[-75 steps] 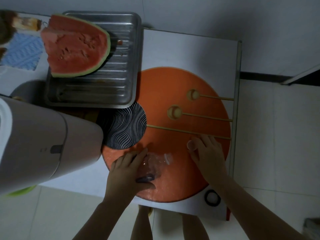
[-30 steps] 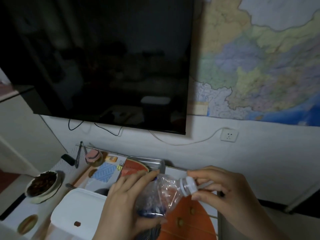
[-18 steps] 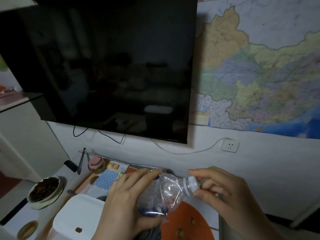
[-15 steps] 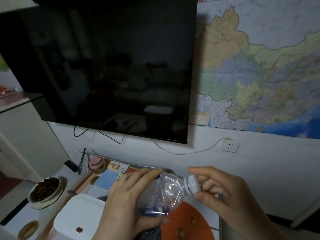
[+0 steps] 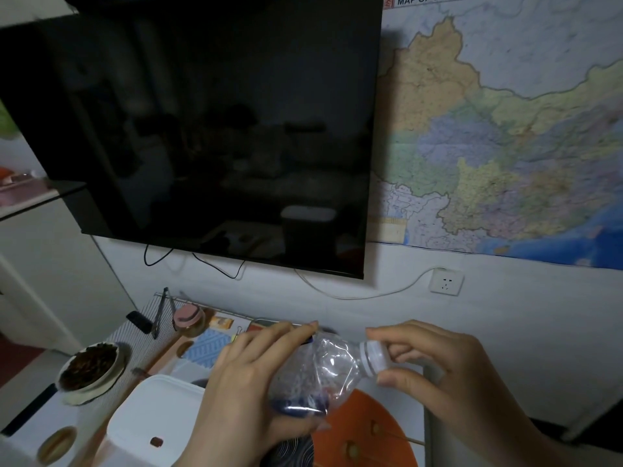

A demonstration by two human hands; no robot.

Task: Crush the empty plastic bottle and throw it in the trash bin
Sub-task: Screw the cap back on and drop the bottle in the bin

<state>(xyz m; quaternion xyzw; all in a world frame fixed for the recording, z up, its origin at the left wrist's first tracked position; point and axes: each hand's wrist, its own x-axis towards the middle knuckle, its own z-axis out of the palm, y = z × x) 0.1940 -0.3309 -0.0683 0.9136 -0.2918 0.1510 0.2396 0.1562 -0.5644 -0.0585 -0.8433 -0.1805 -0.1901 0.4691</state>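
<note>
A crumpled clear plastic bottle (image 5: 320, 375) with a white cap (image 5: 372, 358) lies sideways in the air in front of me, above the table. My left hand (image 5: 249, 389) wraps around the bottle's body, thumb underneath and fingers over the top. My right hand (image 5: 448, 369) pinches the cap between thumb and fingers. A white trash bin (image 5: 151, 423) with a closed flat lid stands below my left hand at the bottom left.
A black TV (image 5: 209, 129) and a map (image 5: 505, 129) hang on the wall ahead. On the table sit an orange round mat (image 5: 371, 433), a bowl of dark food (image 5: 89, 367), a pink-lidded jar (image 5: 188, 320), tongs (image 5: 161, 311) and a blue cloth (image 5: 209, 348).
My head has lifted from looking straight down at the table to facing the wall. Both hands raised the crushed bottle off the orange mat; the right hand now holds the cap on the bottle's neck.
</note>
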